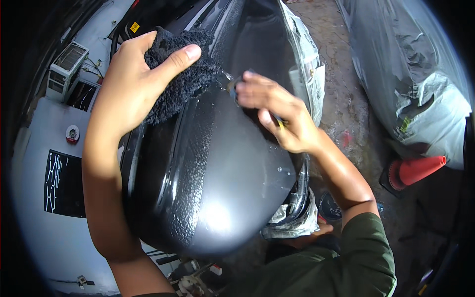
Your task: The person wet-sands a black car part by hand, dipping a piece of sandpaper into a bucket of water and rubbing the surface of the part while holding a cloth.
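My left hand (129,81) is closed on a fluffy black cloth (180,74), thumb on top, and the cloth rests against the ridge of a dark grey curved panel (232,163) that looks like vehicle bodywork. The panel is smooth and glossy, with a rough pebbled strip (190,198) running along it and water drops scattered on it. To the right of the cloth, my right hand (279,109) is bent over the panel. Its fingers are blurred by motion and pinch something small; a bit of yellow shows beneath them, but its kind cannot be made out.
Crumpled masking paper (308,64) lines the panel's right edge, with more wrapping (297,222) below. A plastic-covered bulk (405,74) stands at right, near a red cone (415,171). On the left are a white surface (64,123), a tape roll (72,133) and a vented white box (67,69).
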The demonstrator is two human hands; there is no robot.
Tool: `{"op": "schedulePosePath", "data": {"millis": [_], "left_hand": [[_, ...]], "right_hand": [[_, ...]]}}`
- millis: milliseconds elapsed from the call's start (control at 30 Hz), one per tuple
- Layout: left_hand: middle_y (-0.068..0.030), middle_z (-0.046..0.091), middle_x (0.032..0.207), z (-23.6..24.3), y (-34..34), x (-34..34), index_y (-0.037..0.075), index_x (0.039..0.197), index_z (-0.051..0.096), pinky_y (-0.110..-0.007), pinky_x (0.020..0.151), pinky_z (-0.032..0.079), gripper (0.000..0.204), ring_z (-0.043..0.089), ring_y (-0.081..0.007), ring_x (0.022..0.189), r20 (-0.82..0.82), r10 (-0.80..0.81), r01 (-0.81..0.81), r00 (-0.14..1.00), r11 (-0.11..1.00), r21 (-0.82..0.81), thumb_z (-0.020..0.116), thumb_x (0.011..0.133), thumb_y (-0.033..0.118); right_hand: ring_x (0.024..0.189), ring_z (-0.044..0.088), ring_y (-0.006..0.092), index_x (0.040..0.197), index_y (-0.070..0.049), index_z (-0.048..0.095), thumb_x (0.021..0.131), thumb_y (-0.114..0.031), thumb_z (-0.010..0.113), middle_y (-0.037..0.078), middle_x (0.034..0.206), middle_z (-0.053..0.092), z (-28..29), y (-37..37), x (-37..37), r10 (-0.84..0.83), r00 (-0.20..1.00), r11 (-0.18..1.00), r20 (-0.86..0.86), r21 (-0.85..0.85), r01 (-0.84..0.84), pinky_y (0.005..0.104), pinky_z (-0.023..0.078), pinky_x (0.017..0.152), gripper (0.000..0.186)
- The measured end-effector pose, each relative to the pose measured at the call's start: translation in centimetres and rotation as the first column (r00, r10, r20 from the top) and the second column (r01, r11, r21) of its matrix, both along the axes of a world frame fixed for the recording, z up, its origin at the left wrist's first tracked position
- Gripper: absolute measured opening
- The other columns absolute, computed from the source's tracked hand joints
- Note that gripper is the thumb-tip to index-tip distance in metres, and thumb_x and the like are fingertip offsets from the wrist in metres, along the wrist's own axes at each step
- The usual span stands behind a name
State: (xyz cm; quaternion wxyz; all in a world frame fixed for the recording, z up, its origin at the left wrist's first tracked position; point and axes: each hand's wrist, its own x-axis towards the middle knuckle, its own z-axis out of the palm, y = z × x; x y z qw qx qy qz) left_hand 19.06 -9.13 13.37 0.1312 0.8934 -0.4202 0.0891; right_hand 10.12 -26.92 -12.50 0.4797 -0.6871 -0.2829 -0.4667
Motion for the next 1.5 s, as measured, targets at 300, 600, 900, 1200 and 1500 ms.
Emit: {"op": "schedulePosePath", "data": {"millis": [300,600,900,1200,1500], "left_hand": [[-0.0089,0.083,0.101,1.1,-0.7,-2.2,-0.001,0.115,0.080,-0.034,0.093,0.059,0.047,0.078,-0.0181,0.095,0.012,-0.006,0.004,1.000,0.991,0.136,0.080,0.106,0.045],[-0.0095,0.083,0.100,1.3,-0.6,-2.1,-0.001,0.114,0.080,-0.035,0.092,0.060,0.046,0.079,-0.0190,0.093,0.049,-0.037,0.028,0.998,0.986,0.164,0.078,0.107,0.045],[-0.0076,0.081,0.096,0.6,-0.5,-1.9,-0.002,0.113,0.079,-0.034,0.087,0.058,0.044,0.075,-0.0164,0.088,0.120,-0.069,0.052,0.990,0.989,0.140,0.080,0.106,0.041],[-0.0080,0.081,0.093,0.7,-0.9,-2.0,-0.002,0.111,0.078,-0.034,0.085,0.059,0.045,0.075,-0.0162,0.085,0.127,-0.094,0.077,0.987,0.988,0.134,0.080,0.107,0.043],[-0.0098,0.083,0.097,0.8,-0.8,-2.0,-0.002,0.114,0.080,-0.034,0.088,0.061,0.045,0.078,-0.0183,0.088,0.123,-0.079,0.064,0.989,0.991,0.121,0.080,0.106,0.042]], "right_hand": [[0.140,0.068,0.0487,0.100,-0.002,0.075,0.092,-0.024,0.094,0.021,0.134,0.079,0.1,0.4,0.9,0.093,0.994,0.982,0.052,0.161,-0.100,0.0605,0.055,0.117,0.031],[0.117,0.080,0.0358,0.103,-0.008,0.082,0.095,-0.017,0.083,0.009,0.111,0.083,1.4,0.3,2.2,-0.093,0.982,0.993,0.167,0.087,0.079,0.0504,0.062,0.103,0.012],[0.123,0.079,0.0393,0.109,-0.005,0.085,0.092,-0.009,0.079,0.011,0.116,0.083,2.4,0.0,1.7,-0.092,0.971,0.994,0.220,-0.032,0.102,0.0502,0.060,0.105,0.019],[0.114,0.080,0.0322,0.093,-0.013,0.084,0.084,-0.016,0.080,0.003,0.108,0.082,2.6,1.3,1.5,-0.096,0.943,0.994,0.318,-0.016,0.107,0.0455,0.057,0.097,0.011],[0.128,0.077,0.0384,0.106,-0.007,0.085,0.096,-0.014,0.079,0.010,0.116,0.084,2.1,1.3,0.4,-0.068,0.971,0.993,0.231,-0.082,0.089,0.0567,0.060,0.112,0.013]]}}
